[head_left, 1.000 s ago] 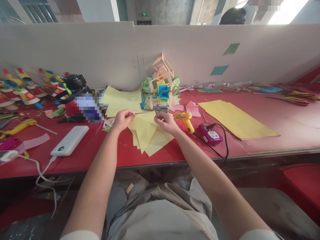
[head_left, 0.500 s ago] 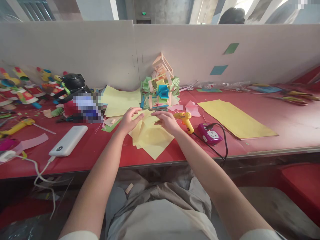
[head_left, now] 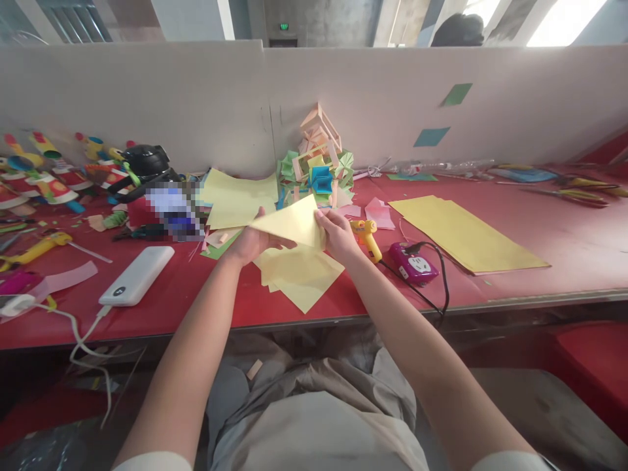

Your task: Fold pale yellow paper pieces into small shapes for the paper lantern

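A folded sheet of yellow paper [head_left: 289, 224], roughly triangular, is held up between both hands. My left hand [head_left: 251, 243] supports its left end from below, with the thumb behind the paper and the fingers stretched underneath. My right hand [head_left: 337, 232] pinches the right edge between thumb and fingers. Beneath the hands, loose yellow paper squares [head_left: 307, 281] lie fanned on the red table [head_left: 338, 307]. Right of my right hand rests a yellow hot glue gun [head_left: 369, 239].
Behind the hands stands a pile of folded-paper models [head_left: 318, 163]. A purple power socket [head_left: 415, 263] with a black cable and larger yellow sheets [head_left: 466, 235] lie to the right. A white power bank [head_left: 137, 276], cables and a black cap-like object [head_left: 144, 163] are on the left.
The yellow paper has been lifted off the loose squares and now shows as a folded triangle. My right hand has closed on its edge; my left hand has turned to support it underneath.
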Motion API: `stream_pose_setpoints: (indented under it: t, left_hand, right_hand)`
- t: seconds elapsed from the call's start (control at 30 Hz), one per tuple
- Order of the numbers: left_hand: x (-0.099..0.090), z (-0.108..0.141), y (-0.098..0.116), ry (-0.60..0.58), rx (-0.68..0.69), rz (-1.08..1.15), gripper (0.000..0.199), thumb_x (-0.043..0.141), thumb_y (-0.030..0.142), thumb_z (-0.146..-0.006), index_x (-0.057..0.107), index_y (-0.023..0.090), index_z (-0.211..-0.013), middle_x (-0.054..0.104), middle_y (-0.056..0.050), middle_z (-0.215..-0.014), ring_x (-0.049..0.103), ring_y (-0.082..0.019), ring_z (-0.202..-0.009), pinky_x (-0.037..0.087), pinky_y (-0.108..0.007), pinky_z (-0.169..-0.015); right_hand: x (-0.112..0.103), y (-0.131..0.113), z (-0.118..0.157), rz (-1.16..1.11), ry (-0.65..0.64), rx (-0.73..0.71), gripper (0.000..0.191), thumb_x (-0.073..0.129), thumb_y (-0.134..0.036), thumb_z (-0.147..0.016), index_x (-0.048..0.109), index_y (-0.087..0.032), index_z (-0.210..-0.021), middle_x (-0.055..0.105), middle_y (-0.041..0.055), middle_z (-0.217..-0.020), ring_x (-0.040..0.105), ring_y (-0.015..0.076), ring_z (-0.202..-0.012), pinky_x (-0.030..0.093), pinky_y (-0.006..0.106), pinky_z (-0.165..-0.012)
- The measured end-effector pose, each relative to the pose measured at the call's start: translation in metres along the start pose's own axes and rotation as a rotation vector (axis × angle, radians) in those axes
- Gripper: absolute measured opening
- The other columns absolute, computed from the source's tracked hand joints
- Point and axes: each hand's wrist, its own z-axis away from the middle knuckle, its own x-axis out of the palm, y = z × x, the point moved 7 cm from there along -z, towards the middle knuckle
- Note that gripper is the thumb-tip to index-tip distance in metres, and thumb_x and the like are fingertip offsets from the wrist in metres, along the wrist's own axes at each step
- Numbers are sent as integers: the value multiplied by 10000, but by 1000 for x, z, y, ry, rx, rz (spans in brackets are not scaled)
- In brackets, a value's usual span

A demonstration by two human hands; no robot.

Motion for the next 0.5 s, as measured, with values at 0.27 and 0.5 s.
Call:
stream_pose_setpoints:
  t: [0.27,0.5]
  left_hand:
    - [0,2,-7,-11,-60,-42,621,599,737,-752,724,153,-926,731,-111,-861,668,-210,-758,491,-295,-650]
    - [2,-2,-12,62,30,-308,367,812,476,-649,708,157,-799,657,-12,-676,582,-138,-624,426,-242,-572]
  right_hand:
    - [25,-1,13,399,-238,-77,267,649,-417,-789,684,-154,-756,649,27,-692,549,130,-622,406,251,-557]
    - [33,0,13,551,-312,-186,181,576,-297,-781,652,-150,-710,604,11,-665,510,115,-620,380,249,-588]
